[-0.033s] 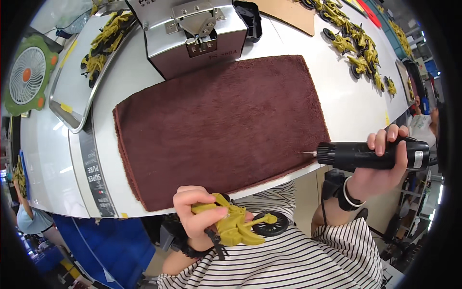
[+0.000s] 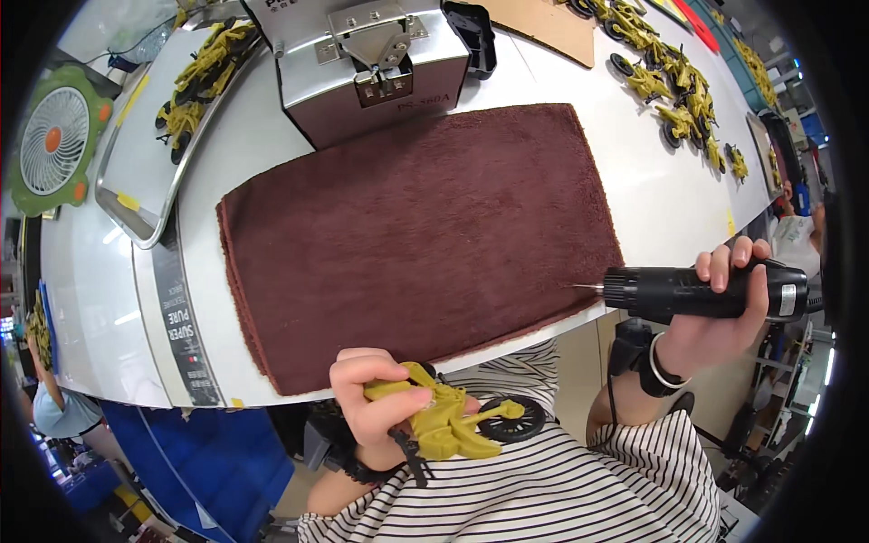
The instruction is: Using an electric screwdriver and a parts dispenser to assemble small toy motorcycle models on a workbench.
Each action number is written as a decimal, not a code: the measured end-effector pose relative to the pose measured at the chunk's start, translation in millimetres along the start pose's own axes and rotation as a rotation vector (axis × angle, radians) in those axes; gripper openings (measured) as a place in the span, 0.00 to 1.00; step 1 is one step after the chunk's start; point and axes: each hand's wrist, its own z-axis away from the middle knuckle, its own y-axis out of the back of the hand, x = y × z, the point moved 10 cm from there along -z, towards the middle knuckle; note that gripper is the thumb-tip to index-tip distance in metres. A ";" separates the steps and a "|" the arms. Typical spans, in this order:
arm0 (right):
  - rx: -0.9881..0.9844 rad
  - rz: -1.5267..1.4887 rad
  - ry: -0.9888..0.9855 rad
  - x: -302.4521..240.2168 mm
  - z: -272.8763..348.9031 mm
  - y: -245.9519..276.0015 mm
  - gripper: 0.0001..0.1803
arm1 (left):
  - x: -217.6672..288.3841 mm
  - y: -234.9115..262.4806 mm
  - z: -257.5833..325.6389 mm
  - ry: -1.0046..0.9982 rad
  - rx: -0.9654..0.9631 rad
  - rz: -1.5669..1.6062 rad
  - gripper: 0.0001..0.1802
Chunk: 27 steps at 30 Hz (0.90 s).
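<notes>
My left hand (image 2: pixel 371 398) is closed round a yellow toy motorcycle (image 2: pixel 444 423) with a black spoked wheel, held just in front of the table's near edge. The fingers cover part of its rear. In my right hand (image 2: pixel 724 308) is a black electric screwdriver (image 2: pixel 670 291), lying level with its thin bit pointing left. That bit is over the right near corner of a dark brown towel (image 2: pixel 416 226), which lies folded on the white table.
A metal machine (image 2: pixel 371 81) stands behind the towel. Several yellow toy motorcycles (image 2: pixel 683 86) lie at the far right, and more (image 2: pixel 195 90) are in a metal tray (image 2: pixel 145 233) at the left. Beside it is a green fan (image 2: pixel 54 136). Other people (image 2: pixel 68 412) are at the sides.
</notes>
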 end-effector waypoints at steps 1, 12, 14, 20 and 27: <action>0.026 0.005 0.010 -3.7 -0.8 8.3 0.12 | 1.0 -0.9 -0.2 0.005 0.000 0.001 0.29; -0.133 -0.079 0.172 -42.7 -17.8 -5.7 0.14 | -11.1 126.8 128.8 0.174 0.074 -0.601 0.23; -0.238 -0.098 0.174 -38.5 -26.6 -18.2 0.17 | -51.7 158.2 171.5 0.622 -0.030 -0.813 0.34; -0.419 -0.169 -0.088 -1.5 -42.4 -80.5 0.14 | -62.4 194.2 212.1 1.090 -0.671 -0.835 0.37; -0.704 0.555 -0.056 53.1 -43.1 -161.2 0.16 | 125.0 121.0 54.2 0.733 -1.343 0.087 0.18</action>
